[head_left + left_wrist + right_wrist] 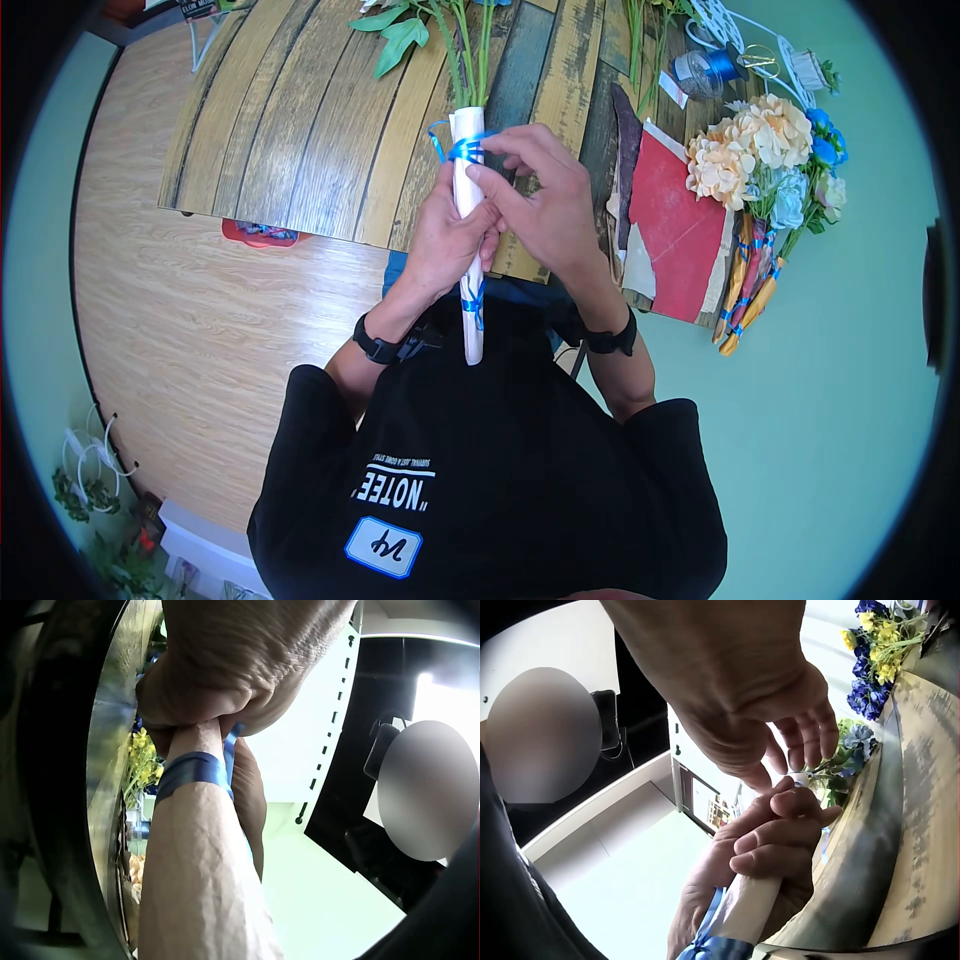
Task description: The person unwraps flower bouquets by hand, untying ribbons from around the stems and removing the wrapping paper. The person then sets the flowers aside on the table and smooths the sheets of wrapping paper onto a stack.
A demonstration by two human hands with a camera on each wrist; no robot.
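A narrow bundle of flower stems wrapped in white paper points away from the body. My left hand grips it at mid-length, fingers wrapped round the paper. Near the top of the wrap, a blue ribbon circles it, with a loop out to the left. My right hand is bent over this ribbon, its fingertips right at it; I cannot tell if they pinch it. A second blue ribbon is tied below my left hand. Green stems and leaves extend beyond the paper.
On the wooden-plank table, red wrapping paper lies at right. Beside it are finished bouquets with peach flowers, their wrapped stems past the table edge. A blue ribbon spool stands farther back. A red container sits below the table's left edge.
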